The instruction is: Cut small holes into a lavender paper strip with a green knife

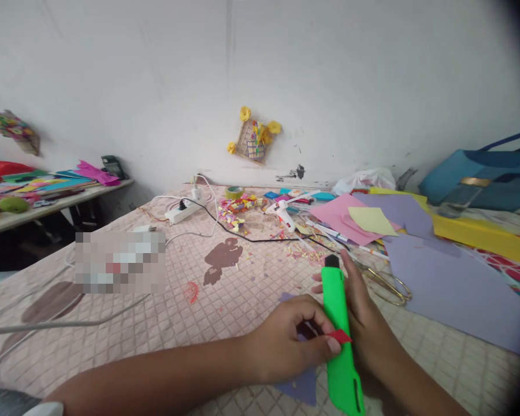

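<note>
My left hand (pixel 301 338) pinches a small red piece (pixel 340 335) between thumb and fingers. The red piece lies against the front of a bright green, long flat object (pixel 335 306) with a black top end. My right hand (pixel 364 312) is closed around the green object from behind and the right, with its thumb up along the edge. The green object stands tilted above the table. Partly hidden under my left hand is a purple paper piece (pixel 303 384) on the patterned tablecloth (pixel 242 300).
Gold-handled scissors (pixel 387 286) lie right of my right hand, beside large purple sheets (pixel 455 289). Behind are a white glue gun (pixel 282 216), paper scraps (pixel 238 209), tape (pixel 234 192) and a power strip (pixel 182 211). Cables cross the table. Pink paper (pixel 335 216) lies back right.
</note>
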Demonstrator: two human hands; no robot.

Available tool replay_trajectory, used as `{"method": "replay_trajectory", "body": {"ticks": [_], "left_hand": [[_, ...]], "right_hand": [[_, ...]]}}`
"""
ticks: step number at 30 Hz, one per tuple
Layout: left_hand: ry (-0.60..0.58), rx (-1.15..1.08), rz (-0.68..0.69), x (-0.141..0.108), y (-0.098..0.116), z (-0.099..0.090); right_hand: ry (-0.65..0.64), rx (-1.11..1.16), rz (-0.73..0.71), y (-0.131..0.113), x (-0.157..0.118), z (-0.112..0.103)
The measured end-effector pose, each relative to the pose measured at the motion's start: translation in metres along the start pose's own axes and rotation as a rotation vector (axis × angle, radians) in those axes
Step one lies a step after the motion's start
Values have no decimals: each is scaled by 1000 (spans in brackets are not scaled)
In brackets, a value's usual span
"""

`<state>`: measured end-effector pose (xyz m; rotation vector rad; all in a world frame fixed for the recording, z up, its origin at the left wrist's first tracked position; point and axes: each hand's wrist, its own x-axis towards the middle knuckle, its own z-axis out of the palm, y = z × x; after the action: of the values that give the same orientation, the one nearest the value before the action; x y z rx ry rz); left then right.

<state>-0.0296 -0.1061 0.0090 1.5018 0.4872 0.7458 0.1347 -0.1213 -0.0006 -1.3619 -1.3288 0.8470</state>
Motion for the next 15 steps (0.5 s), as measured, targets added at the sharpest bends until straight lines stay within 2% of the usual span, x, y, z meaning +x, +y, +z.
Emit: {"method": "replay_trajectory", "body": {"ticks": [3, 5, 8, 11, 13, 15], "left_hand": [[52, 12, 39, -2, -2, -4], [92, 15, 38, -2, -3, -5], [111, -24, -12, -2, -3, -6], [66, -116, -71, -1, 0, -8], [67, -84, -79, 0, 3, -13], [120, 7, -73, 3, 5, -18]], "right_hand": [[-60, 240, 178, -5, -3, 7], [-118, 354, 244, -8, -6, 11], [-205, 519, 300, -12, -10, 15], [-269, 645, 369, -15, -11, 17], [-295, 699, 370, -15, -9, 18], [-304, 749, 328, -15, -6, 18]]}}
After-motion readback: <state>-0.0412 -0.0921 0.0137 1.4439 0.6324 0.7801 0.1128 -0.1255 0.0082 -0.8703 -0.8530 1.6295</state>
